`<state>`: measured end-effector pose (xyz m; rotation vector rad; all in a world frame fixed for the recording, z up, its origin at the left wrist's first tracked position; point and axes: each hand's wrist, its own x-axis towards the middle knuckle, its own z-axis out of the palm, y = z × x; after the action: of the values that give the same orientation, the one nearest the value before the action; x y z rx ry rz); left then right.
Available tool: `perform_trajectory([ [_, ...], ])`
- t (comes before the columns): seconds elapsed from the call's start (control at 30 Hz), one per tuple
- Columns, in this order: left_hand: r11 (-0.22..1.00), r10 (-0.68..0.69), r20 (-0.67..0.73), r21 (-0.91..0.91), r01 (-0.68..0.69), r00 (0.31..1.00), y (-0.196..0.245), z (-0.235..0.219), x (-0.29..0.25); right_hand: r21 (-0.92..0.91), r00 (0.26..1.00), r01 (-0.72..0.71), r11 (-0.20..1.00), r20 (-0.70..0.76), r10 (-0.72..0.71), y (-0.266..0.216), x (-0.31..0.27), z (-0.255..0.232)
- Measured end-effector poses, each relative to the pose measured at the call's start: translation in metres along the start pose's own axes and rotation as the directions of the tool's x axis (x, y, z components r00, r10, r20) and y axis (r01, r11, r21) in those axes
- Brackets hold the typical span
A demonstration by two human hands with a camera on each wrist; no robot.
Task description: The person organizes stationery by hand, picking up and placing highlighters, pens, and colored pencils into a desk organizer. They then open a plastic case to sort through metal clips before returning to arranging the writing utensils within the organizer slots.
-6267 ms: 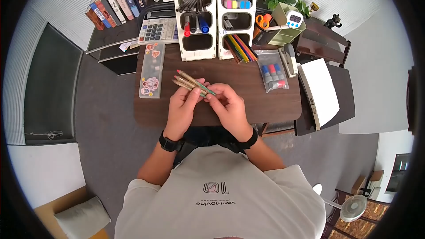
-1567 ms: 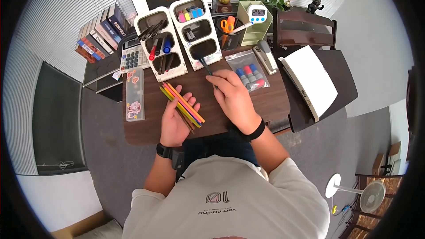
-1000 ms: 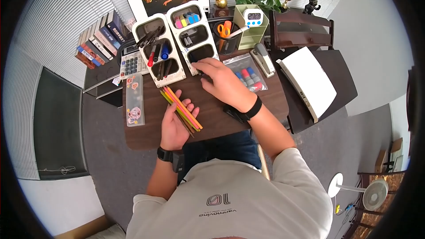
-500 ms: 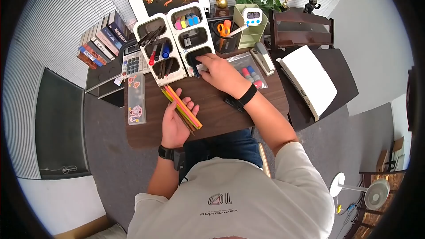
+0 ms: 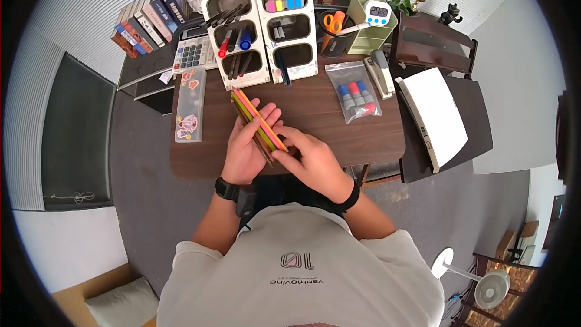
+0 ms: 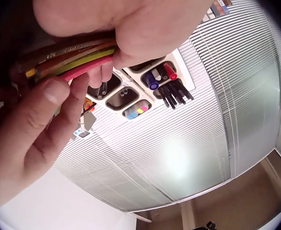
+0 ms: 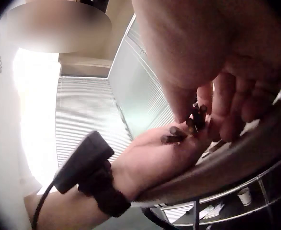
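Note:
My left hand [image 5: 242, 154] holds a bundle of colored pencils [image 5: 259, 121] slantwise across its palm, thumb laid over them. Yellow, pink, green and brown barrels show. My right hand [image 5: 319, 166] pinches the near ends of the bundle between thumb and fingers. In the left wrist view, the right thumb [image 6: 54, 93] presses beside the pencils [image 6: 83, 60]. Dark pencil ends [image 7: 176, 134] stick out between the hands in the right wrist view. Beyond the hands stand two white organizers: the left one [image 5: 251, 82] has brown pencils in its lowest compartment, the right one [image 5: 305, 74] dark blue pencils.
A stickered pencil case [image 5: 189, 106] and a calculator [image 5: 195, 53] lie at the left. On the right are a zip bag [image 5: 354, 94] of small bottles, a stapler [image 5: 380, 74] and a black mesh cup [image 5: 333, 45] with scissors. A white box [image 5: 434, 118] lies beyond the table's right edge.
The bundle went from a few pencils to more colors. The right hand put dark blue pencils into the right organizer's lowest compartment, then came back to the bundle in the left hand.

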<state>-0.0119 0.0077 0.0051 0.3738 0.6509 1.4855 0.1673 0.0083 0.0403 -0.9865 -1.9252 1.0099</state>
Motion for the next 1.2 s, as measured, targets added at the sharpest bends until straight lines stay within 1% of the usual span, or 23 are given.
perform_trajectory([
  [0.03, 1.0, -0.001, 0.005, 0.02, 0.001, 1.0, 0.0, 0.001, 0.0, 0.008, 1.0, -0.003, 1.0, 0.002, 0.003, 0.005, -0.002, 0.004],
  [0.1, 1.0, -0.004, 0.005, 0.018, 0.004, 1.0, 0.0, 0.001, -0.001, 0.098, 0.994, 0.042, 0.994, -0.107, -0.032, 0.01, -0.004, 0.009],
  [0.13, 1.0, -0.005, 0.013, 0.0, 0.005, 1.0, 0.001, 0.004, -0.002, 0.105, 0.994, 0.04, 0.994, -0.107, -0.029, 0.008, -0.004, 0.009],
  [0.2, 1.0, -0.008, 0.022, -0.013, 0.008, 1.0, 0.003, 0.005, -0.003, 0.089, 0.979, 0.025, 0.996, -0.204, -0.006, 0.002, -0.004, 0.007],
  [0.23, 1.0, -0.017, 0.024, 0.003, 0.017, 1.0, 0.004, 0.006, -0.003, 0.091, 0.978, 0.024, 0.996, -0.211, -0.005, 0.003, -0.004, 0.006],
  [0.3, 0.999, -0.034, 0.034, 0.015, 0.034, 0.999, 0.003, 0.006, -0.002, -0.077, 0.925, 0.155, 0.985, -0.338, -0.172, 0.007, -0.004, -0.001],
  [0.33, 1.0, -0.017, 0.048, 0.001, 0.017, 0.999, 0.003, 0.005, -0.001, -0.115, 0.906, 0.165, 0.98, -0.375, -0.196, 0.003, -0.005, -0.008],
  [0.37, 1.0, 0.002, 0.061, -0.016, -0.001, 0.998, 0.002, 0.005, -0.001, -0.123, 0.906, 0.16, 0.979, -0.375, -0.196, 0.0, -0.005, -0.016],
  [0.43, 1.0, -0.002, 0.033, -0.004, 0.002, 0.999, 0.002, 0.005, -0.002, -0.217, 0.863, 0.27, 0.938, -0.378, -0.336, -0.005, -0.006, -0.035],
  [0.47, 1.0, -0.013, 0.029, -0.011, 0.013, 0.999, 0.003, 0.004, -0.002, -0.194, 0.849, 0.273, 0.942, -0.413, -0.331, -0.009, -0.008, -0.043],
  [0.5, 1.0, -0.023, 0.025, -0.016, 0.024, 0.999, 0.003, 0.004, -0.002, -0.191, 0.857, 0.244, 0.951, -0.415, -0.304, -0.014, -0.011, -0.053],
  [0.6, 0.999, -0.038, 0.009, 0.001, 0.038, 0.999, 0.006, 0.008, -0.003, -0.317, 0.777, 0.205, 0.926, -0.522, -0.351, -0.011, -0.009, -0.073],
  [0.63, 0.999, -0.04, 0.016, 0.013, 0.039, 0.999, 0.006, 0.008, -0.004, -0.345, 0.762, 0.146, 0.927, -0.559, -0.328, -0.011, -0.005, -0.075],
  [0.7, 0.999, -0.047, 0.012, 0.009, 0.046, 0.999, 0.005, 0.009, -0.004, -0.429, 0.742, 0.11, 0.897, -0.565, -0.361, -0.001, 0.009, -0.074],
  [0.73, 0.999, -0.052, 0.006, 0.008, 0.051, 0.999, 0.006, 0.009, -0.003, -0.429, 0.735, 0.109, 0.897, -0.573, -0.363, 0.003, 0.019, -0.072],
  [0.8, 0.999, -0.054, 0.018, 0.003, 0.054, 0.998, 0.005, 0.008, -0.002, -0.594, 0.783, 0.143, 0.792, -0.421, -0.458, 0.01, 0.041, -0.065],
  [0.83, 0.998, -0.054, 0.02, -0.013, 0.054, 0.998, 0.005, 0.006, -0.002, -0.593, 0.778, 0.139, 0.793, -0.43, -0.458, 0.012, 0.049, -0.06],
  [0.9, 0.998, -0.054, 0.023, -0.024, 0.055, 0.998, 0.003, 0.003, -0.002, -0.508, 0.876, 0.134, 0.851, -0.341, -0.341, 0.012, 0.062, -0.05],
  [0.93, 0.998, -0.049, 0.023, -0.044, 0.05, 0.999, 0.004, 0.003, -0.002, -0.491, 0.905, 0.126, 0.862, -0.298, -0.302, 0.012, 0.07, -0.048],
  [0.97, 0.998, -0.048, 0.03, -0.039, 0.05, 0.998, 0.004, 0.004, -0.002, -0.491, 0.902, 0.126, 0.862, -0.305, -0.306, 0.011, 0.077, -0.046],
  [1.03, 0.998, -0.048, 0.028, -0.041, 0.049, 0.998, 0.005, 0.006, -0.003, -0.366, 0.936, 0.157, 0.917, -0.241, -0.256, 0.013, 0.089, -0.043],
  [1.07, 0.998, -0.048, 0.036, -0.039, 0.05, 0.998, 0.005, 0.007, -0.002, -0.347, 0.957, 0.129, 0.929, -0.203, -0.209, 0.014, 0.093, -0.041],
  [1.2, 0.999, -0.038, 0.044, -0.031, 0.039, 0.998, 0.004, 0.004, -0.003, -0.275, 0.955, 0.154, 0.949, -0.204, -0.214, 0.015, 0.087, -0.037],
])
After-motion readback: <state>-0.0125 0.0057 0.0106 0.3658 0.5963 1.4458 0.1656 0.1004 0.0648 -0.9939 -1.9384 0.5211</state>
